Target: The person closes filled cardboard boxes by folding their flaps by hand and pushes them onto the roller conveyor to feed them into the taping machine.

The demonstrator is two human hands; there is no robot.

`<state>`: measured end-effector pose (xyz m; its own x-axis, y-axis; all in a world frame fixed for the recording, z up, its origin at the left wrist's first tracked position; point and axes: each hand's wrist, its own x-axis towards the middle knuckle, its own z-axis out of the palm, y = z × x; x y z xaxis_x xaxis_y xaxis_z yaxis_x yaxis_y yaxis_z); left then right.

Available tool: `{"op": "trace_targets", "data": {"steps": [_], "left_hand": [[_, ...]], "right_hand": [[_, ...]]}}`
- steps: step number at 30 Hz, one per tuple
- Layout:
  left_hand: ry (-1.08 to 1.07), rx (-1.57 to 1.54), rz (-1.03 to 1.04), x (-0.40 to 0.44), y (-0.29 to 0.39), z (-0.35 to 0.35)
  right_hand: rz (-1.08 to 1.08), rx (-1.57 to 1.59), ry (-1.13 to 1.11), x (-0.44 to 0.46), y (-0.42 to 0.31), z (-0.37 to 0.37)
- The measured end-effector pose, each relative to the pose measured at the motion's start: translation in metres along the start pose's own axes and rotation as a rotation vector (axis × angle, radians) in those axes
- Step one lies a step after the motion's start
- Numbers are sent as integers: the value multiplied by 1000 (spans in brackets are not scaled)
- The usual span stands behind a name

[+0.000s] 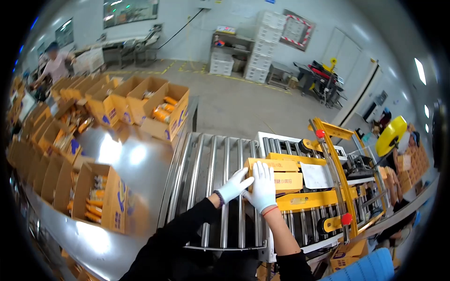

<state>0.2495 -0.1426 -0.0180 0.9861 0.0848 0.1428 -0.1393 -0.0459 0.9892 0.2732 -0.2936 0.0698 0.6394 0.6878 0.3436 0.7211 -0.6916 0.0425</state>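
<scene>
A yellow-orange cardboard carton (287,181) with printed lettering lies on the roller conveyor, its two top flaps folded down with a seam between them. My right hand (262,186), in a white glove, lies flat with fingers stretched over the carton's near left part. At the carton's left edge is my left hand (233,186), also gloved, its fingers extended and its thumb side close to the right hand. Neither hand is wrapped round the carton. The carton sits between the yellow side guides (307,202) of a carton-sealing machine, beneath its yellow frame (333,159).
Bare metal rollers (209,164) run left of the machine. On the steel table (133,187) at left stand several open cartons (96,196) holding orange packets. A person (57,63) stands far left. White crates (265,47) are stacked at the back wall. A yellow tape roll (392,136) is mounted at right.
</scene>
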Motion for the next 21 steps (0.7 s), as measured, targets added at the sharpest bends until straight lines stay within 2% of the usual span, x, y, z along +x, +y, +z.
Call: {"op": "trace_targets", "data": {"steps": [2,3,4,5,6,7,8,10,12,15,16,17,18,19,21], "left_hand": [[-70,407,-88,13,45,-46],[230,664,170,19,52,-71],[388,759,349,35,69,-109],[468,916,275,46,106,-146],[645,1087,176,61,112,-187],[1064,1563,611,78,86,-235],[1048,1642,376,78,91,-266],[699,1348,-312,84,45,-344],[636,1347,-275,76,35,-352],[582,1346,-54,22,52,-287],[576,1317,10,-4,62,-258],[529,1184,-62,-26,85,-227],[555,1001,45,-48,92,-204],[531,900,32,-71,106,-177],[444,697,10,-121,129,-133]], "right_hand": [[21,100,74,-2,15,18],[19,123,164,-6,25,22],[44,133,178,-5,34,24],[62,120,178,-7,42,25],[83,107,172,-11,46,25],[109,120,194,-12,49,22],[141,129,187,-14,54,24],[117,63,199,-16,71,27],[133,59,180,-20,84,26],[126,70,239,-25,85,25],[119,217,145,-26,70,14],[115,424,166,-33,51,19],[109,635,185,-38,30,23],[125,593,139,-41,10,16],[66,653,248,-46,-13,11]]}}
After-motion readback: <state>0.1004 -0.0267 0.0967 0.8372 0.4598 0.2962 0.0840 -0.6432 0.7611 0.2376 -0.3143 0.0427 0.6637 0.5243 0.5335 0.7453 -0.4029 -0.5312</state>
